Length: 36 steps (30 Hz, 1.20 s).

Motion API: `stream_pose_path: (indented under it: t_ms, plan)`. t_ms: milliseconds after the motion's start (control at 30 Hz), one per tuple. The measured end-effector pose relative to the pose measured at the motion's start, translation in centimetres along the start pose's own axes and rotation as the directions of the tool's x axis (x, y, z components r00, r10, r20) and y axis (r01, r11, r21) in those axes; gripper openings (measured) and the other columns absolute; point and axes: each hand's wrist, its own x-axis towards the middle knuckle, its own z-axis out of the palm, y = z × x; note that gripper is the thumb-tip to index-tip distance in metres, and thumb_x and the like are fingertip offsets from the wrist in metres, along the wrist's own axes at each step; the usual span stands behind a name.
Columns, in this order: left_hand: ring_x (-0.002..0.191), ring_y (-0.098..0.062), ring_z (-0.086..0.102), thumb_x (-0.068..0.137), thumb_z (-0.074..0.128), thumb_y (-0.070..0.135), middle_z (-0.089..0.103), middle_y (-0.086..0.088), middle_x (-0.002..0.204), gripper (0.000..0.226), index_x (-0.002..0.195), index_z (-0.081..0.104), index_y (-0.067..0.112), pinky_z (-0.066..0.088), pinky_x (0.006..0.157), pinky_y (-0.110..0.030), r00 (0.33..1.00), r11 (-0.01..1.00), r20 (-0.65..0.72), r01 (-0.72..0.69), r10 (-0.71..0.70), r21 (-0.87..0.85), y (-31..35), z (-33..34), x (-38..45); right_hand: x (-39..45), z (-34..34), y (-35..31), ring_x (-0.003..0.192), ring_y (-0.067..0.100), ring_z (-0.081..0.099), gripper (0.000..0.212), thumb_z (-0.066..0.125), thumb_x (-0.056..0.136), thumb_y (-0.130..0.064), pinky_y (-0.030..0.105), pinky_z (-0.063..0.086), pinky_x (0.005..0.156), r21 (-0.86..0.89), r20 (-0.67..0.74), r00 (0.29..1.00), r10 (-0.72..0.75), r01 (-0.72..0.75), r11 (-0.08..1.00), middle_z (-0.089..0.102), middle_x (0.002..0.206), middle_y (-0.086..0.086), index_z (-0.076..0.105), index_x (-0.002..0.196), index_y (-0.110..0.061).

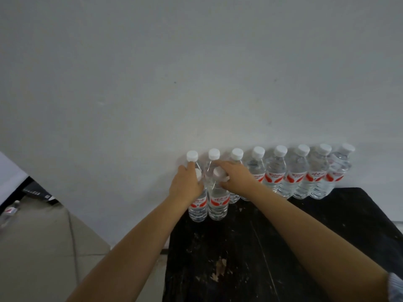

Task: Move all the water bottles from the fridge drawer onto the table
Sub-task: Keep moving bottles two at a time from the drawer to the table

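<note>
A black, scuffed desk [272,247] is set against a pale grey wall [196,73]. Along the wall, at the far edge of the desk, a row of eight water bottles [296,175] is stood upright, each touching the next, with white caps and red-and-white labels. In front of the left end of this row, two more bottles are stood upright on the desk, side by side and touching.

The left front bottle [198,209] is held at its neck by the left hand [185,184]; the fingers are curled round the top, and part of the white cap is seen between them. The right front bottle [218,203] is held at its neck by the right hand [236,176]; the fingers are curled round it just below the white cap, with the thumb on the near side. Both forearms are extended from the lower edge of the view toward the bottles. A striped sleeve [395,288] is seen at the lower right corner.

To the left of the desk, a beige tiled floor [39,247] is visible. At the far left edge, one further bottle [9,211] is seen, blurred, beside a white and dark object that cannot be identified.
</note>
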Motion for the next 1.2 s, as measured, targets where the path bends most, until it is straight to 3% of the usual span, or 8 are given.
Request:
stream_pose_path:
  t_ms: [100,200,333,567,733,933,1033,1200]
  plan:
    - [0.102,-0.027,0.052,0.090,0.047,0.016,0.044,-0.014,0.121,0.045,0.133,0.034,0.010,0.040,0.072,-0.029,0.996,0.976,-0.049,-0.058,0.069,0.212,0.4,-1.3,-2.8,-2.3,-0.7,0.3,0.130,0.024,0.040,0.063,0.058,0.084,-0.010,0.036,0.035,0.107,0.010,-0.005,0.999,0.050,-0.050,0.999,0.041,0.144,0.009,0.031,0.140,-0.017]
    - [0.108,-0.027,0.047,0.090,0.042,0.011,0.048,-0.014,0.122,0.034,0.123,0.045,0.006,0.043,0.079,-0.032,0.987,0.914,-0.038,-0.128,0.154,0.384,2.1,-3.0,-5.4,-5.3,-2.4,0.3,0.129,0.025,0.042,0.050,0.052,0.089,-0.017,0.037,0.034,0.107,-0.035,-0.023,0.996,0.083,-0.084,0.996,0.044,0.142,0.011,0.038,0.136,-0.012]
    - [0.117,-0.030,0.041,0.088,0.045,0.008,0.052,-0.013,0.122,0.031,0.118,0.052,0.006,0.041,0.089,-0.036,0.941,0.749,0.034,-0.291,0.338,0.596,7.2,-4.4,-8.2,-10.8,-5.9,0.6,0.122,0.028,0.049,0.043,0.046,0.089,-0.015,0.040,0.040,0.102,-0.119,-0.081,0.991,0.104,-0.113,0.986,0.051,0.136,0.012,0.047,0.131,-0.016]
    - [0.116,-0.031,0.045,0.084,0.048,0.009,0.055,-0.014,0.122,0.035,0.119,0.054,0.006,0.041,0.093,-0.039,0.774,0.616,0.088,-0.562,0.627,0.552,22.4,-0.9,-15.7,-26.5,-13.6,6.5,0.112,0.030,0.054,0.031,0.045,0.089,-0.019,0.036,0.043,0.092,-0.210,-0.326,0.908,0.262,-0.340,0.917,0.060,0.122,0.014,0.058,0.116,-0.012]
    - [0.117,-0.031,0.046,0.085,0.046,0.008,0.054,-0.015,0.124,0.035,0.118,0.054,0.006,0.040,0.095,-0.039,0.594,0.451,0.190,-0.749,0.781,0.486,34.6,3.3,-26.2,-44.5,-17.8,11.8,0.128,0.027,0.043,0.040,0.045,0.092,-0.021,0.038,0.034,0.107,-0.149,-0.427,0.756,0.495,-0.600,0.786,0.048,0.139,0.009,0.047,0.132,-0.015]
    - [0.105,-0.031,0.049,0.088,0.040,0.008,0.057,-0.014,0.111,0.024,0.104,0.057,0.004,0.036,0.077,-0.033,0.341,0.228,0.233,-0.885,0.911,0.405,48.5,8.2,-43.9,-68.7,-20.8,14.7,0.121,0.028,0.048,0.039,0.046,0.089,-0.018,0.034,0.041,0.097,-0.069,-0.544,0.519,0.660,-0.811,0.581,0.054,0.131,0.013,0.052,0.127,-0.016]
    - [0.111,-0.032,0.048,0.088,0.040,0.008,0.055,-0.015,0.117,0.027,0.110,0.056,0.005,0.039,0.082,-0.034,0.290,0.199,0.267,-0.926,0.919,0.320,54.3,10.9,-53.5,-79.7,-21.3,15.1,0.118,0.032,0.050,0.036,0.049,0.087,-0.015,0.039,0.044,0.098,-0.018,-0.567,0.431,0.702,-0.859,0.512,0.057,0.127,0.015,0.056,0.121,-0.010]
    - [0.113,-0.032,0.049,0.089,0.045,0.011,0.056,-0.015,0.120,0.027,0.112,0.059,0.006,0.044,0.087,-0.036,0.148,0.099,0.283,-0.979,0.948,0.179,62.6,15.5,-69.3,-97.7,-21.1,14.6,0.122,0.026,0.047,0.040,0.049,0.088,-0.017,0.034,0.039,0.097,0.027,-0.580,0.291,0.761,-0.927,0.375,0.053,0.133,0.008,0.051,0.128,-0.016]
